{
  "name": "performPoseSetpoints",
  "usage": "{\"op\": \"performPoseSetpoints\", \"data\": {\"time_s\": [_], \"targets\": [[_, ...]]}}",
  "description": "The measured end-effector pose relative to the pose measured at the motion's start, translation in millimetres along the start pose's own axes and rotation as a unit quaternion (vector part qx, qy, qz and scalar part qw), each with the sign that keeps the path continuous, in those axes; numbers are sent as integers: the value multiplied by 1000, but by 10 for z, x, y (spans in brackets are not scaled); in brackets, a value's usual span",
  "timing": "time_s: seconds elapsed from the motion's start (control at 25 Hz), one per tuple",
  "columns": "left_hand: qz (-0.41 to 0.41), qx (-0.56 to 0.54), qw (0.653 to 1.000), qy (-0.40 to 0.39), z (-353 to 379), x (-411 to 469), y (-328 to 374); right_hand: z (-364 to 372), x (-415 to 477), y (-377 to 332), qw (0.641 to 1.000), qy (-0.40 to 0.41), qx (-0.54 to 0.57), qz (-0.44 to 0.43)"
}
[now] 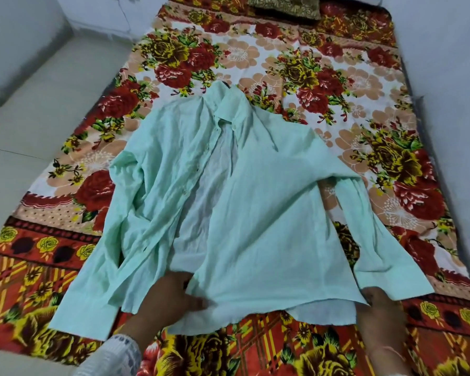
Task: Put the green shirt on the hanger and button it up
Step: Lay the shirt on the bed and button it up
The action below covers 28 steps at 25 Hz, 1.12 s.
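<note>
A bed covered by a bright floral sheet of red, yellow and peach cotton (337, 85) serves as the work surface, and the pale mint-green long-sleeved button shirt (255, 202) lies spread flat across its middle, collar pointing away from the person and hem nearest them, probably so the front can be opened out. The shirt is unbuttoned, its placket parted to show the white inside, with one sleeve trailing off each side. At the shirt's hem, the left hand (171, 297) pinches the edge of one front panel between thumb and fingers, while the right hand (377, 308) grips the hem's outer corner, fingers curled under the cloth. No hanger can be made out.
</note>
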<state>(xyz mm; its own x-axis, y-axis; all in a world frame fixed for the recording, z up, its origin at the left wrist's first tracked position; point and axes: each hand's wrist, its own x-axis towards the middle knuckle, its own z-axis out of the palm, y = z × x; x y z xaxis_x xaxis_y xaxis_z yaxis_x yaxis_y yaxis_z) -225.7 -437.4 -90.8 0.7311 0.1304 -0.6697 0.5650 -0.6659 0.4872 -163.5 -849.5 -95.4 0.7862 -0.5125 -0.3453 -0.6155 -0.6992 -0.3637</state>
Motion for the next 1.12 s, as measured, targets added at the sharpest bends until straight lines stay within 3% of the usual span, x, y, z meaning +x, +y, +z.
{"op": "performPoseSetpoints", "data": {"time_s": [0.08,0.24,0.28,0.36,0.44,0.48,0.6,0.8,1.04,1.12], "targets": [[-23,70,997,-22,-54,58,37,16,36,-43,999,-49,-24,3],[-82,135,986,-50,-348,174,305,-141,173,-298,971,-228,72,20],[-91,139,986,-34,-425,223,371,-200,169,-389,976,-209,53,-2],[-92,145,985,-2,-558,336,496,-299,132,-659,991,-87,14,-97],[-79,125,989,29,-647,511,638,-315,77,-1129,977,24,46,-205],[-68,98,992,47,-679,611,715,-285,54,-1454,965,36,73,-248],[-18,-7,993,114,-774,963,947,21,157,-2447,938,-22,137,-317],[0,-128,976,177,-925,1541,1116,755,260,-3352,936,-73,137,-317],[-3,-228,964,138,-1020,2068,1134,1414,618,-4061,929,-1,45,-368],[-2,-262,958,118,-1060,2194,1180,1573,787,-4279,942,9,-24,-336]]}}
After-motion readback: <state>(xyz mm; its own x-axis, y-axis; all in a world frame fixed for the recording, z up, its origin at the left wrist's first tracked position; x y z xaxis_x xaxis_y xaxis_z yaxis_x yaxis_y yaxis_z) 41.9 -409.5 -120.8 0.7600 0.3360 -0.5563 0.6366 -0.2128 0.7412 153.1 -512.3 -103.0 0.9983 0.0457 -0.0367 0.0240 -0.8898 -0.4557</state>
